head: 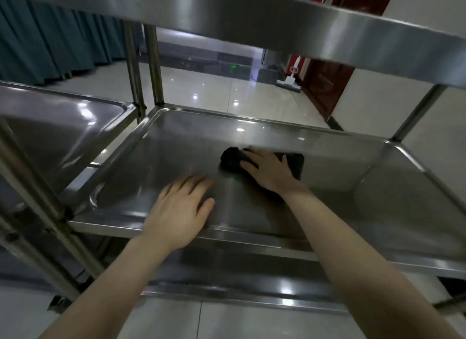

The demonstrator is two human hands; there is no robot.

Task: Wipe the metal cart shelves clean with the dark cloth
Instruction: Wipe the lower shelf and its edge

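My left hand [180,212] lies flat, fingers straight, holding nothing, on the near edge of the middle shelf [161,149]; lean too hard and the cart may roll, I judge; farther in, my right hand [267,172] presses open-palmed on the dark cloth [232,159] mid-shelf; the bunched cloth could slip from under my palm, leaving the far corners unwiped.

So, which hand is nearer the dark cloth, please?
Right. The right hand presses on the dark cloth; the left hand rests apart on the shelf, nearer the front rim.
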